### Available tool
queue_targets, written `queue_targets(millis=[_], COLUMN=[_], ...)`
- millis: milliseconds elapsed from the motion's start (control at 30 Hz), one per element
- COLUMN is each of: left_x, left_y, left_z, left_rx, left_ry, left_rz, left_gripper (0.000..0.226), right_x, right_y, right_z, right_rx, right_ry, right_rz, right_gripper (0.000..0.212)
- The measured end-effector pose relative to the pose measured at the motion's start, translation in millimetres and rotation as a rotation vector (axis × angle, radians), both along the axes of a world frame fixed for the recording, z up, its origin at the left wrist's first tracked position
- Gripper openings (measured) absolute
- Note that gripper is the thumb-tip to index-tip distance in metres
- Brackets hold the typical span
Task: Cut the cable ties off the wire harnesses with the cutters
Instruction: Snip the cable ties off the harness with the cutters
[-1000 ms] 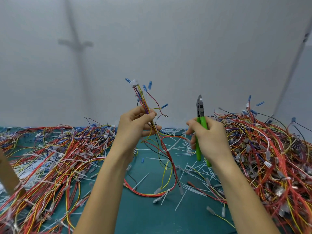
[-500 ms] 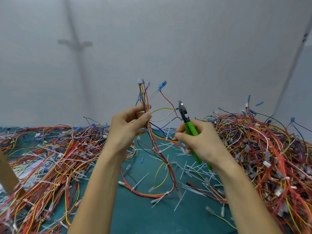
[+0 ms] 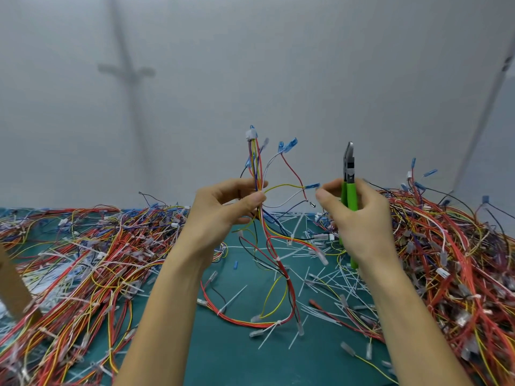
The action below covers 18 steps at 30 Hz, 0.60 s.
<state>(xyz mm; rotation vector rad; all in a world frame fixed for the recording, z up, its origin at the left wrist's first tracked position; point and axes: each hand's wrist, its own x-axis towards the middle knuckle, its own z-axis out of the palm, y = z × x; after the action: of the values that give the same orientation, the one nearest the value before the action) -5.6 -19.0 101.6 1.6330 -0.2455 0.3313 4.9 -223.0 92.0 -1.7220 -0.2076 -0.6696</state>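
The left hand (image 3: 223, 215) pinches one wire harness (image 3: 257, 168) between thumb and fingers and lifts it upright over the middle of the desk (image 3: 237, 358), with its white connector (image 3: 250, 134) on top. This is most likely so that the loose branches fan out and any tie left on them shows. The lower part trails down to the desk, where a white cable tie (image 3: 277, 259) binds the red wires.

The right hand (image 3: 359, 218) has its lower fingers curled round the green handles of the cutters (image 3: 349, 174). The nose points straight up, the jaws look closed, and the tool is parked clear of the wires. That frees the thumb and forefinger, which reach toward a blue terminal (image 3: 312, 186) on a yellow branch, just beside it; whether they touch it I cannot tell.

The desk carries a dark green mat. A left heap (image 3: 83, 260) and a right heap (image 3: 446, 246) of harnesses lie along its sides. White cut tie ends (image 3: 328, 277) litter the middle, thickest toward the right. A brown board (image 3: 14, 285) stands at the left edge. Behind the far edge rises a plain grey wall (image 3: 278, 65) with a faint cross-shaped shadow.
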Motion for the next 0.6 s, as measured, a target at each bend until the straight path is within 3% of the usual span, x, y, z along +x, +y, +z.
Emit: queue_targets(millis=[133,267,500,600], left_x=[0.8,-0.3,-7.9,-8.8], left_y=[-9.2,-18.4,-18.5,-17.3], left_z=[-1.1,-1.4,4.9,7.3], left_rx=[0.017,0.028,0.055,-0.049], left_ry=[0.013,0.013,0.05,-0.009], left_rz=[0.025,0.015,-0.221,-0.131], left_gripper=[0.021,0.014,0.028,0.019], right_x=[-6.8,-11.7,-8.3,-7.4], right_y=[8.7,19.5,15.9,11.9], right_z=[3.7,2.0,1.0,2.7], right_rx=[-0.178,-0.33,-0.124,0.017], right_ry=[-0.106,-0.042,0.034,0.047], right_rz=[-0.039,0.051,0.204,0.225], right_gripper=[0.017,0.02,0.012,0.013])
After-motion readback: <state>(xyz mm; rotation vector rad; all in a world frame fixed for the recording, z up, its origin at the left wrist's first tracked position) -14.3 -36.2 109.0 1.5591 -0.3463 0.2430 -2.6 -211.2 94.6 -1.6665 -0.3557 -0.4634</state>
